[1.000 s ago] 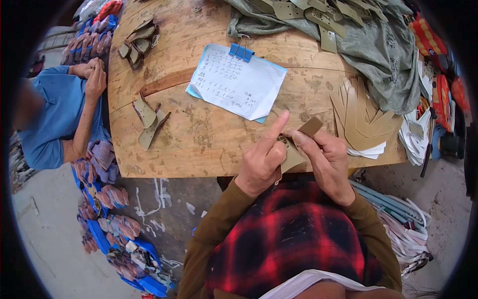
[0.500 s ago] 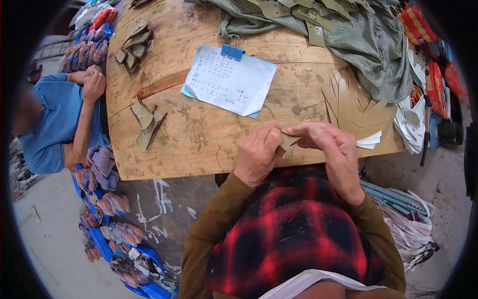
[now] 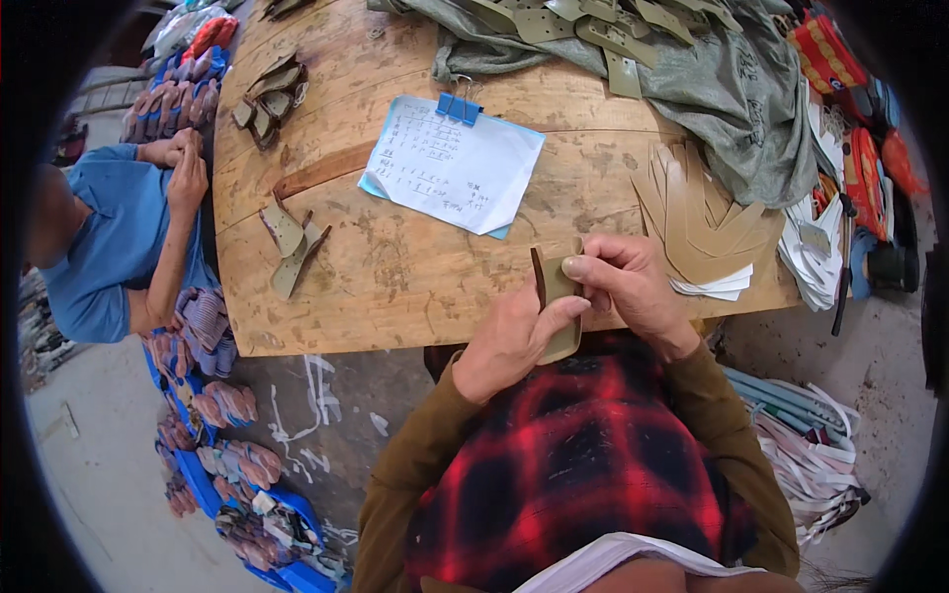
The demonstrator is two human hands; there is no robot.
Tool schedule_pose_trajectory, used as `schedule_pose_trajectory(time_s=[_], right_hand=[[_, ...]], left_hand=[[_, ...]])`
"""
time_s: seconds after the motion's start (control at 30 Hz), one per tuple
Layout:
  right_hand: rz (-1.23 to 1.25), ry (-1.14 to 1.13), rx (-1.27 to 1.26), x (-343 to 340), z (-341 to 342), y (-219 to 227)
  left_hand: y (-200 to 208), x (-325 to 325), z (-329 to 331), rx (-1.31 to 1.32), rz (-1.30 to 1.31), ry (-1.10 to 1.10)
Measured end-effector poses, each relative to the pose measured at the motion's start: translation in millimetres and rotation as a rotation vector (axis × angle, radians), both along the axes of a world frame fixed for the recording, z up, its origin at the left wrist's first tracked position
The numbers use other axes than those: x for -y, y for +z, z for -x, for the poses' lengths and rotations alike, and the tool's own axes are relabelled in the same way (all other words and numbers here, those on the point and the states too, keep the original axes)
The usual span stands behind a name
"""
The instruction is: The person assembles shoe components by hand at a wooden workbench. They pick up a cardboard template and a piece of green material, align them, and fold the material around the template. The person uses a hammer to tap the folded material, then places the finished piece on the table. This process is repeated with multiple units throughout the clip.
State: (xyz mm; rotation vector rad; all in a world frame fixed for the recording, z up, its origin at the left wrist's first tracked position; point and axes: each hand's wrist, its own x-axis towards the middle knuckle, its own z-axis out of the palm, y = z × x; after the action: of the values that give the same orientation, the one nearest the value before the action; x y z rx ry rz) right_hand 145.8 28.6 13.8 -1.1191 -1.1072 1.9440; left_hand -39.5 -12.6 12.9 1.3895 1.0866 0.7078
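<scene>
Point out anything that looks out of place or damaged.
The clipped sheet lies tilted on the table, not square to its edge; at lower right, white strips sprawl in an untidy tangle. The held olive piece shows no obvious damage where uncovered.

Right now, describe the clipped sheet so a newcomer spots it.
On the wooden table, look between the curved olive pieces at left and the fanned tan strips at right. There lies a tilted white sheet with handwriting. Unlike its neighbours, it carries a blue binder clip on its far edge.
</scene>
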Motion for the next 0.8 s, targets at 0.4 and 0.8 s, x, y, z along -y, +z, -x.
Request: schedule_pose_trajectory(time_s=[0.4, 0.8], right_hand=[[-0.399, -0.525, 0.428, -4.4, -83.8, 6.2], [-0.806, -0.211, 1.108, 24.4, -108.1, -9.5]], left_hand=[[25.1, -34.9, 108.8, -0.652, -0.197, 0.49], [-4.9, -17.2, 33.8, -0.279, -0.198, 0.265]])
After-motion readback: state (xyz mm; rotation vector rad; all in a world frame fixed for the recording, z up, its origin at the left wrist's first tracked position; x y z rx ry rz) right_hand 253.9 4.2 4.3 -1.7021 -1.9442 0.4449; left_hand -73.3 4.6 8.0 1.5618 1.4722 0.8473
